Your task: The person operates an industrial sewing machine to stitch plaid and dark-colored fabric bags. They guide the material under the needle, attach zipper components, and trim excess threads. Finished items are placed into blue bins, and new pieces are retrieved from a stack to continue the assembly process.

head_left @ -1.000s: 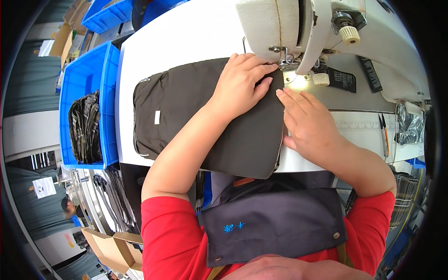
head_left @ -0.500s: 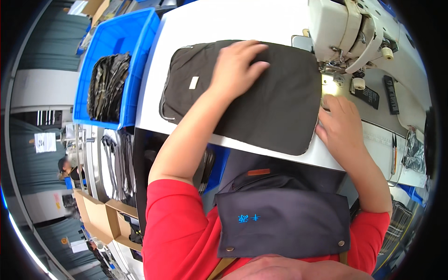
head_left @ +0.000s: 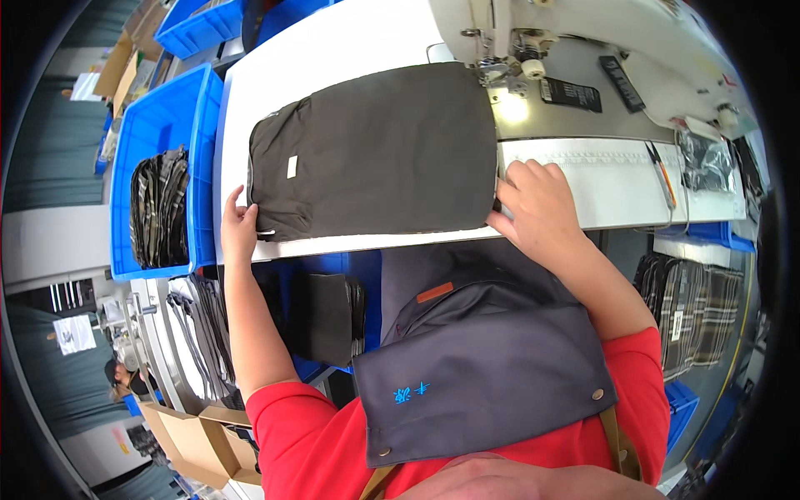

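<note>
A dark brown fabric piece with rounded right corners and a small white label lies flat on the white sewing table. At its lower left corner my left hand grips the edge, thumb on top and the other fingers partly hidden. My right hand is closed on the right edge near the lower corner, its fingertips curled. The upper right corner of the fabric lies close to the needle area of the sewing machine, where a lamp lights the bed.
Left of the table stands a blue bin holding folded plaid fabric. A ruler strip, orange-handled tweezers and a plastic bag lie at right. Dark panels sit below the table edge; plaid stacks stand lower right.
My left hand has gone from the middle of the fabric to its lower left corner. The fabric's right edge has swung slightly away from the machine, and my right hand has stayed at that edge.
</note>
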`<move>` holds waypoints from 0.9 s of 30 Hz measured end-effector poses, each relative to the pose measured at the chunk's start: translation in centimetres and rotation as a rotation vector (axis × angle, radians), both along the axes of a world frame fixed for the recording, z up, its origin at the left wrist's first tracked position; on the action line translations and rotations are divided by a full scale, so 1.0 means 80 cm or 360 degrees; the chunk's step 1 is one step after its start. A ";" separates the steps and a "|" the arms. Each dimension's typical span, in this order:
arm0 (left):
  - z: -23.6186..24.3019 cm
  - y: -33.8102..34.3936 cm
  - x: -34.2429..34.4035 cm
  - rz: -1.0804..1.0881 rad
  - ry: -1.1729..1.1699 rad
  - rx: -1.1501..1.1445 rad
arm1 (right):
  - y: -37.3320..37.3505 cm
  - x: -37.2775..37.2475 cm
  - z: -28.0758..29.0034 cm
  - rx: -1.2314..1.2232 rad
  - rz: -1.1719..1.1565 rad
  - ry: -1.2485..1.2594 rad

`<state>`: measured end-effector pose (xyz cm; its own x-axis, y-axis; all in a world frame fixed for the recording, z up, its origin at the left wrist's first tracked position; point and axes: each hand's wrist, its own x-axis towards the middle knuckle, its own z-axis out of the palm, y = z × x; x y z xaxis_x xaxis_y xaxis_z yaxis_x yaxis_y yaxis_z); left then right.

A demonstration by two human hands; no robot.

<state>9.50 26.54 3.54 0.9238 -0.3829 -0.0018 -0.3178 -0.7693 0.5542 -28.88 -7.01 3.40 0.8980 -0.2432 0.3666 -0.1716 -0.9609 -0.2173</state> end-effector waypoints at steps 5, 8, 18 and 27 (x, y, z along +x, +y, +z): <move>-0.014 0.003 0.008 -0.0077 -0.0566 0.0299 | 0.004 -0.003 -0.006 -0.0054 -0.0019 -0.0076; -0.007 -0.044 -0.039 -0.0297 -0.1338 0.0276 | 0.015 -0.008 -0.011 -0.0086 -0.0019 -0.0099; -0.011 -0.219 -0.302 -0.1608 -0.0738 -0.0337 | 0.039 -0.030 -0.039 0.0041 0.0073 -0.0476; -0.031 -0.232 -0.303 -0.1520 -0.0988 -0.0588 | 0.037 -0.035 -0.054 0.0048 0.0162 -0.0678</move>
